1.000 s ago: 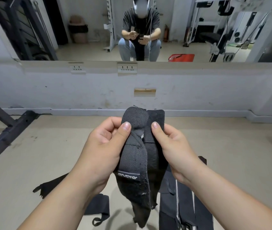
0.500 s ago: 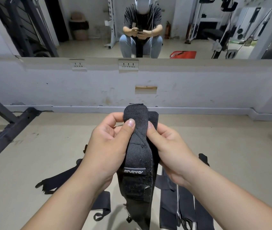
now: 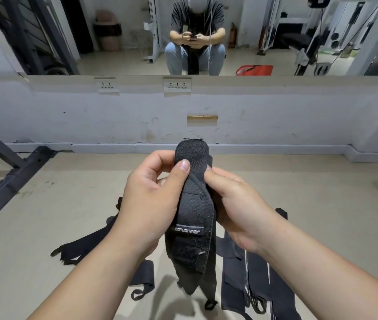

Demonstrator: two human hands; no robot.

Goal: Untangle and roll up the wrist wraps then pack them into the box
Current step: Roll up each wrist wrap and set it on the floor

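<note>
**Both hands clamped on one black wrap, held upright over the floor**

The wrap (image 3: 194, 218) is a flat band of coarse woven black cloth with a rounded top end. It carries stitched seams, a small grey rubber label and a fuzzy, lint-flecked patch below that label. It is folded on itself lengthwise, and its lower end hangs free, ragged and tapering.

The left hand (image 3: 151, 202) pinches the wrap near its top, thumb pressed flat on the front and fingers curled behind. The right hand (image 3: 236, 204) grips the wrap's right edge at the same height, its thumb tip on the cloth; its fingers are hidden behind the wrap.

Below the wrap lies the smooth beige floor (image 3: 68, 195). Left of the wrap, plain bands (image 3: 86, 247) sprawl limp on the floor, one ending in a thin loop. Right of the wrap, striped bands (image 3: 245, 271) lie straighter, side by side, with a pale line along their length.

Behind the wrap a scuffed white wall (image 3: 114, 116) carries a mirror (image 3: 241, 56). A pink bin (image 3: 107, 31) shows in the mirror; its contents cannot be made out.
</note>
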